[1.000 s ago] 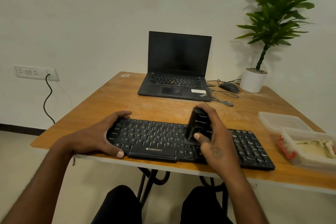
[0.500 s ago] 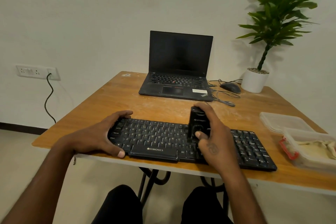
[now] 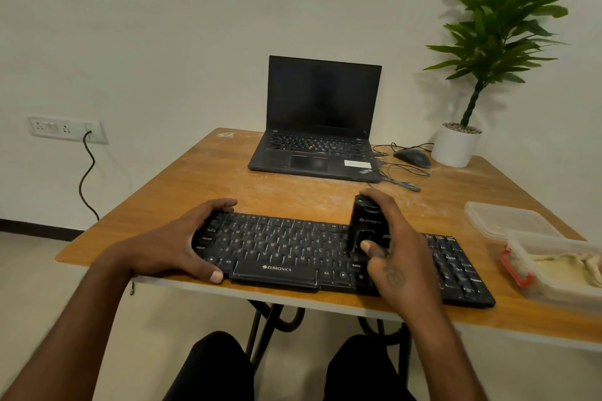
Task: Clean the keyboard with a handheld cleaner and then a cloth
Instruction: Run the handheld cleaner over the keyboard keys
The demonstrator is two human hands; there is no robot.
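Observation:
A black Zebronics keyboard (image 3: 283,247) lies along the near edge of the wooden table (image 3: 202,185). My left hand (image 3: 182,241) grips the keyboard's left end, thumb on the front edge and fingers over the back. My right hand (image 3: 394,254) holds a black handheld cleaner (image 3: 366,225) upright, its lower end on the keys right of the keyboard's middle. A pale cloth (image 3: 566,265) lies inside a clear plastic box (image 3: 553,286) at the right edge of the table.
An open black laptop (image 3: 317,127) stands at the back of the table, with a mouse (image 3: 412,157) and cables to its right. A potted plant (image 3: 456,145) sits at the back right. A clear lid (image 3: 508,220) lies behind the box.
My right hand has slid the cleaner a little to the right along the keys. My left hand has stayed on the keyboard's left end.

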